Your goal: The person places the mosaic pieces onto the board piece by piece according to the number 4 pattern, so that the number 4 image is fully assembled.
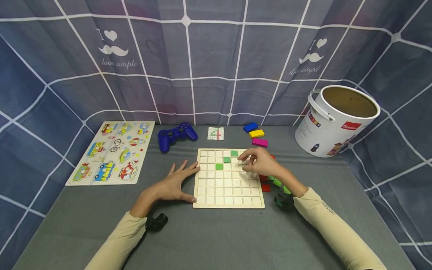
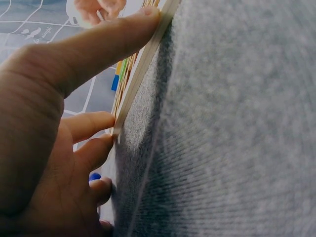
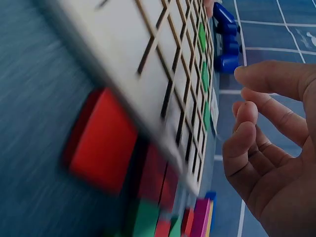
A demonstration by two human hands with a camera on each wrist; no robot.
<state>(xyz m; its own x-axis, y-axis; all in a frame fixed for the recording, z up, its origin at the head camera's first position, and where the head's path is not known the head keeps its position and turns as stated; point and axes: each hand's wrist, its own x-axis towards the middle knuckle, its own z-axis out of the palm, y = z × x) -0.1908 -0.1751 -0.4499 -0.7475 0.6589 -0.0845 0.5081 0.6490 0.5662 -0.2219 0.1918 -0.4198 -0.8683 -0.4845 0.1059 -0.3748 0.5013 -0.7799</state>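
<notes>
A pale wooden grid board [image 1: 229,191] lies on the grey cloth. Three green square tiles sit in its cells on a diagonal: an upper one [image 1: 234,153], a middle one [image 1: 227,159] and a lower one [image 1: 219,167]. My left hand [image 1: 175,184] rests at the board's left edge, fingers spread; its thumb [image 2: 106,47] and fingertips touch the rim. Over the board's upper right part hovers my right hand [image 1: 258,161], fingers loosely bent, with nothing visible between them. Beside the board's right edge lie red tiles [image 3: 103,143] and green tiles [image 1: 277,182], partly hidden by the right arm.
Behind the board are a small pattern card [image 1: 215,133], a blue game controller [image 1: 177,135], and blue [image 1: 250,127], yellow [image 1: 256,133] and magenta [image 1: 260,142] blocks. A vehicle picture board [image 1: 113,153] lies left. A white bucket [image 1: 332,125] stands at the back right, against the curtain.
</notes>
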